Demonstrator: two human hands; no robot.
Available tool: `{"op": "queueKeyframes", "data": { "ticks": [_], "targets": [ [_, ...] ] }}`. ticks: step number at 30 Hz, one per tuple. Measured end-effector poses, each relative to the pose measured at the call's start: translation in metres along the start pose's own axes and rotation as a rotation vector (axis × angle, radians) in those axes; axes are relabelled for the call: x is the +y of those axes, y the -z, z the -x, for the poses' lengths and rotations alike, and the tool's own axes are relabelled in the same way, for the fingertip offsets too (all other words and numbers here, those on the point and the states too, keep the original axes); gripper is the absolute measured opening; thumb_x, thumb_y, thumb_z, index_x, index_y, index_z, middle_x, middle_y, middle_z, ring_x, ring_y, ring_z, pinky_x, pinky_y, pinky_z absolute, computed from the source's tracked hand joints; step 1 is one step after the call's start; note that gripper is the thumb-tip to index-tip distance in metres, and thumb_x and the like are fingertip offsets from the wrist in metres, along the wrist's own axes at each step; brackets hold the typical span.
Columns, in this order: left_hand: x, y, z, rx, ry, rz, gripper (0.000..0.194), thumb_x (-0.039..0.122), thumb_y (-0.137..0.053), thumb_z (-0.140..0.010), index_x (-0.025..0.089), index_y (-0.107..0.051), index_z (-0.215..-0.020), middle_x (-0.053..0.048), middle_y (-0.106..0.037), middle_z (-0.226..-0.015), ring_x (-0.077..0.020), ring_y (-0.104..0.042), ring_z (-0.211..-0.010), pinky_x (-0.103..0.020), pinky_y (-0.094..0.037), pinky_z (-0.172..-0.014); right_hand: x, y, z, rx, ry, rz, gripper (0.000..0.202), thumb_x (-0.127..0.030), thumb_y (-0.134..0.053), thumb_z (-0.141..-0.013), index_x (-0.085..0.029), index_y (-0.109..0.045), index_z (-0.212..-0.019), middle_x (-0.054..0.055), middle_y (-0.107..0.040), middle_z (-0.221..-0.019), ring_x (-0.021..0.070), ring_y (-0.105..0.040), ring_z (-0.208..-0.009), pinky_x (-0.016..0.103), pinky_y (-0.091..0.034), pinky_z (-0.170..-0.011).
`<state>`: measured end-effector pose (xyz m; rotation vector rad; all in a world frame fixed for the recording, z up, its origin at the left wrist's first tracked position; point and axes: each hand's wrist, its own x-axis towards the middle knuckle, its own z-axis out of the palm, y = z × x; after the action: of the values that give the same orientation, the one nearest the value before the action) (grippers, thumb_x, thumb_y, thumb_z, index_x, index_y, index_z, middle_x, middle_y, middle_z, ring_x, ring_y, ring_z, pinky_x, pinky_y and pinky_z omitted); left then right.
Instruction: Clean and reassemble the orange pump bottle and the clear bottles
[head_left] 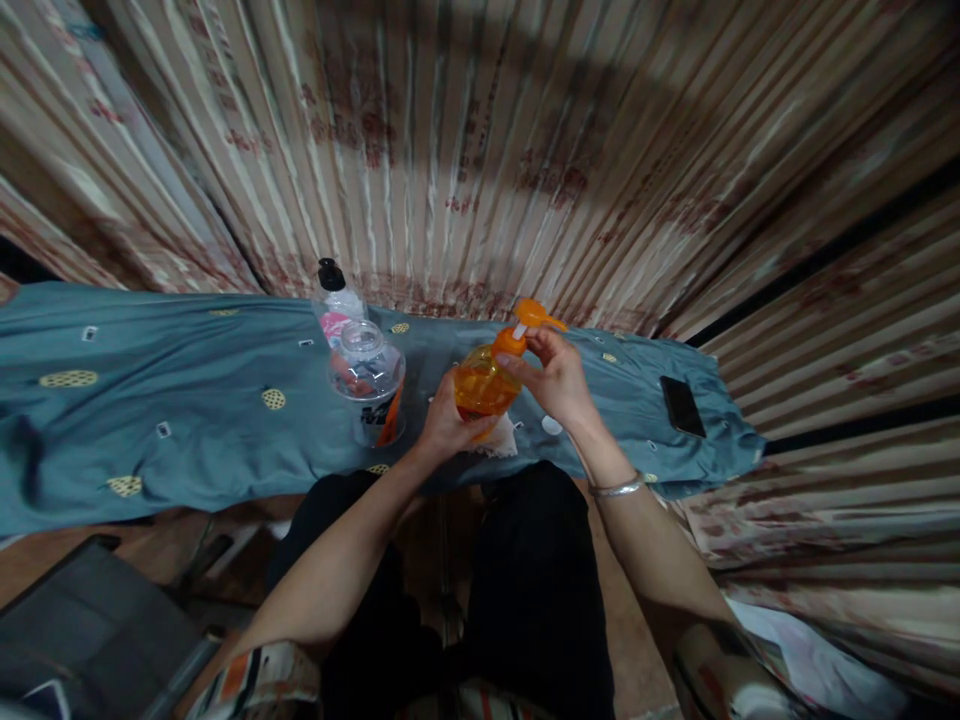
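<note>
A clear pump bottle [484, 385] with amber liquid is tilted to the right over the cloth-covered table. My left hand [448, 420] is wrapped round its body. The fingers of my right hand [556, 378] grip the orange pump top [510, 345] at the bottle's neck; its nozzle points right. A crumpled whitish piece [501, 437], perhaps tissue, lies under the bottle. Left of my hands stands an uncapped clear plastic bottle [367, 370] with a black and orange label. Behind it is another clear bottle [341, 300] with a black pump top and a pink label.
A dark phone [682, 406] lies at the right end of the teal tablecloth [217, 400]. A small white round piece [551, 426] rests near my right wrist. Pleated curtains [465, 150] hang close behind the table. A grey chair [97, 630] stands at lower left.
</note>
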<state>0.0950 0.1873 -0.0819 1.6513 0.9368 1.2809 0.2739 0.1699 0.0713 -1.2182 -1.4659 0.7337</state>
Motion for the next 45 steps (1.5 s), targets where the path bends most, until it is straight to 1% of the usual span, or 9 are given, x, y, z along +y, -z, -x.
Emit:
{"op": "queueKeyframes", "data": {
  "ticks": [4,9,13,20,23,26,29,39,45],
  "targets": [
    [-0.002,0.002,0.001,0.0,0.003,-0.004,0.063,0.053,-0.089,-0.102,0.022,-0.07,-0.154,-0.015,-0.076,-0.149,-0.0348,-0.077,-0.132,-0.062,-0.065,-0.115,0.011,-0.015,0.006,0.102,0.0,0.085,0.063,-0.065,-0.107,-0.078,-0.028,-0.08,-0.121,0.009,-0.087,-0.125,0.0336,-0.08,-0.129,0.053,-0.061,-0.126],
    [-0.002,0.001,0.002,-0.006,0.009,0.006,0.063,0.052,-0.088,-0.103,0.022,-0.069,-0.155,-0.015,-0.076,-0.149,-0.0343,-0.077,-0.131,-0.062,-0.066,-0.114,-0.004,0.005,0.003,-0.11,0.036,-0.011,0.077,-0.07,-0.109,-0.074,-0.029,-0.081,-0.134,0.011,-0.083,-0.148,0.0356,-0.072,-0.152,0.052,-0.054,-0.137],
    [0.0,0.0,0.0,-0.003,0.014,0.015,0.062,0.052,-0.088,-0.104,0.022,-0.07,-0.154,-0.015,-0.075,-0.15,-0.0345,-0.077,-0.132,-0.062,-0.065,-0.114,-0.012,0.019,-0.001,-0.219,0.023,-0.007,0.058,-0.072,-0.102,-0.084,-0.031,-0.086,-0.122,0.008,-0.086,-0.142,0.0358,-0.071,-0.153,0.053,-0.051,-0.138],
    [0.001,0.001,0.001,-0.01,0.008,0.023,0.061,0.054,-0.087,-0.104,0.021,-0.071,-0.153,-0.014,-0.077,-0.147,-0.0328,-0.079,-0.127,-0.059,-0.067,-0.111,-0.006,-0.007,0.01,0.127,0.016,0.221,0.054,-0.066,-0.103,-0.082,-0.028,-0.075,-0.109,0.008,-0.085,-0.116,0.0367,-0.08,-0.125,0.056,-0.059,-0.125],
    [0.001,0.002,0.001,-0.011,0.011,0.019,0.062,0.054,-0.087,-0.104,0.021,-0.07,-0.154,-0.014,-0.077,-0.145,-0.0326,-0.079,-0.126,-0.059,-0.068,-0.11,-0.011,-0.005,0.011,0.09,0.045,0.188,0.066,-0.07,-0.104,-0.077,-0.029,-0.077,-0.121,0.01,-0.085,-0.132,0.0386,-0.076,-0.136,0.057,-0.055,-0.132],
    [0.002,0.002,0.001,-0.003,0.003,0.014,0.062,0.053,-0.088,-0.104,0.022,-0.07,-0.154,-0.014,-0.077,-0.147,-0.0341,-0.077,-0.131,-0.062,-0.065,-0.115,-0.018,0.009,0.006,-0.095,0.106,0.094,0.063,-0.074,-0.099,-0.084,-0.032,-0.082,-0.127,0.009,-0.082,-0.148,0.0374,-0.07,-0.152,0.054,-0.048,-0.139],
    [0.003,0.002,0.0,0.0,-0.004,0.012,0.062,0.052,-0.089,-0.103,0.022,-0.07,-0.153,-0.014,-0.076,-0.149,-0.0351,-0.076,-0.134,-0.064,-0.063,-0.118,-0.023,0.017,0.002,-0.187,0.112,0.11,0.05,-0.074,-0.093,-0.092,-0.032,-0.085,-0.118,0.008,-0.086,-0.138,0.0372,-0.072,-0.149,0.055,-0.049,-0.138],
    [0.004,0.004,0.0,-0.004,0.021,0.0,0.054,0.049,-0.084,-0.107,0.021,-0.072,-0.152,-0.014,-0.076,-0.149,-0.0326,-0.078,-0.129,-0.059,-0.068,-0.11,-0.011,-0.021,0.019,0.239,0.111,0.287,0.045,-0.063,-0.098,-0.088,-0.032,-0.071,-0.106,0.009,-0.085,-0.128,0.0376,-0.076,-0.134,0.057,-0.056,-0.129],
    [0.004,0.005,0.0,-0.01,0.032,-0.005,0.056,0.049,-0.086,-0.106,0.022,-0.071,-0.153,-0.014,-0.076,-0.148,-0.0328,-0.078,-0.128,-0.059,-0.068,-0.111,-0.015,-0.008,0.01,0.087,0.112,0.256,0.061,-0.066,-0.101,-0.086,-0.029,-0.077,-0.129,0.01,-0.083,-0.14,0.036,-0.074,-0.138,0.052,-0.058,-0.127]
  ]
}}
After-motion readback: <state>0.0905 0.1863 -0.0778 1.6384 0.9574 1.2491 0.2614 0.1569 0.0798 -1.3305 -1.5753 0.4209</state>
